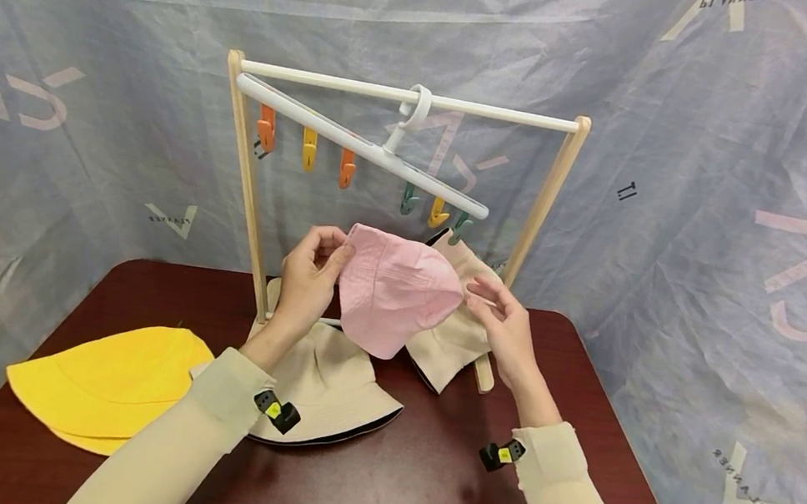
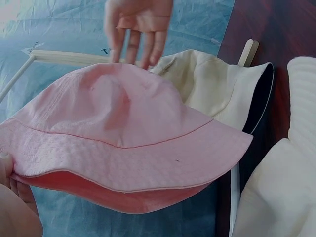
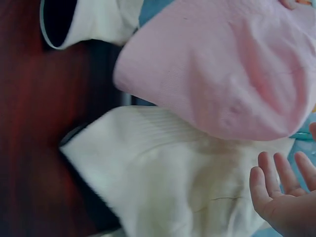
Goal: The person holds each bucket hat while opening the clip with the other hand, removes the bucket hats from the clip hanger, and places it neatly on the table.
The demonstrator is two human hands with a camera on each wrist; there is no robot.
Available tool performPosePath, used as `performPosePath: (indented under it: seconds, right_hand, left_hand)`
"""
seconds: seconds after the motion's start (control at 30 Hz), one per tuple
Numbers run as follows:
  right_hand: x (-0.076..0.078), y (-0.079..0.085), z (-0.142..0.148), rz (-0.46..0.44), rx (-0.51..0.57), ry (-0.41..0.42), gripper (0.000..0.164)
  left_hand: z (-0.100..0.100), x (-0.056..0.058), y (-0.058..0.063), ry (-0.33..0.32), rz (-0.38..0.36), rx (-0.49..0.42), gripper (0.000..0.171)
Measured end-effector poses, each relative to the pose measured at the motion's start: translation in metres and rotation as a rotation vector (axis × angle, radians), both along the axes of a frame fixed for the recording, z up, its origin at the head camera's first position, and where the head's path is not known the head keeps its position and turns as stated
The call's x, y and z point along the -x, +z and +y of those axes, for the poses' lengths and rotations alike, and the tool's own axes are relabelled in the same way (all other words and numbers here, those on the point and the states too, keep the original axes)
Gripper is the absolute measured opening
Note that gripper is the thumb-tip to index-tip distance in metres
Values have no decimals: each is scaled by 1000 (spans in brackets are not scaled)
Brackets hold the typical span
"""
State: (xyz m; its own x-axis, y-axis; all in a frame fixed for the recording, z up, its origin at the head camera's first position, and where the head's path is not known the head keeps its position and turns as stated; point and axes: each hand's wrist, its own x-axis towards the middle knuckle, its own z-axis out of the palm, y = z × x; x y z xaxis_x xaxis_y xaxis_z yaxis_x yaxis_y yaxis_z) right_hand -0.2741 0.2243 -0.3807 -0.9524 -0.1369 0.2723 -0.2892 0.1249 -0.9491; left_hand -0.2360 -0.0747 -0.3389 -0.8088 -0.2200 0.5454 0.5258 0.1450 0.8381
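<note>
Pink hat (image 1: 399,289): brim (image 1: 360,301) pinched by left hand (image 1: 310,274); crown (image 1: 437,286) points rightward, long axis near level, toward right hand (image 1: 507,319), fingers loosely spread, contact unclear from where I stand. Clips (image 1: 309,150) hang above; one beige hat (image 1: 448,350) behind.

A pink bucket hat (image 1: 399,289) is held aloft sideways, brim leftward, its crown seemingly slightly dented.

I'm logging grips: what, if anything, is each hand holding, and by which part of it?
The left hand pinches the pink hat by the edge of its brim. The right hand, open near the crown, holds nothing.
</note>
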Motion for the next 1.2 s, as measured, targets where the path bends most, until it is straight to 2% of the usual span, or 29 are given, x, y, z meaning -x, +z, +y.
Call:
performPosePath:
  seconds: [0.27, 0.6, 0.8, 1.1, 1.2]
  right_hand:
    - [-11, -26, -3, -74, 39, 4, 46]
    - [-14, -59, -15, -147, 49, -35, 43]
    - [-16, -75, -27, -184, 104, -43, 37]
    - [-19, -92, -41, -248, 191, -26, 38]
    - [-18, -96, -44, -255, 170, -27, 38]
  left_hand:
    - [-1, 0, -1, -18, 7, -19, 19]
    - [-2, -2, 0, -30, 9, -60, 18]
    - [-2, -4, 1, -30, 14, -78, 19]
    - [-2, -5, 0, -38, 27, -99, 20]
    - [-2, -6, -2, -40, 30, -110, 20]
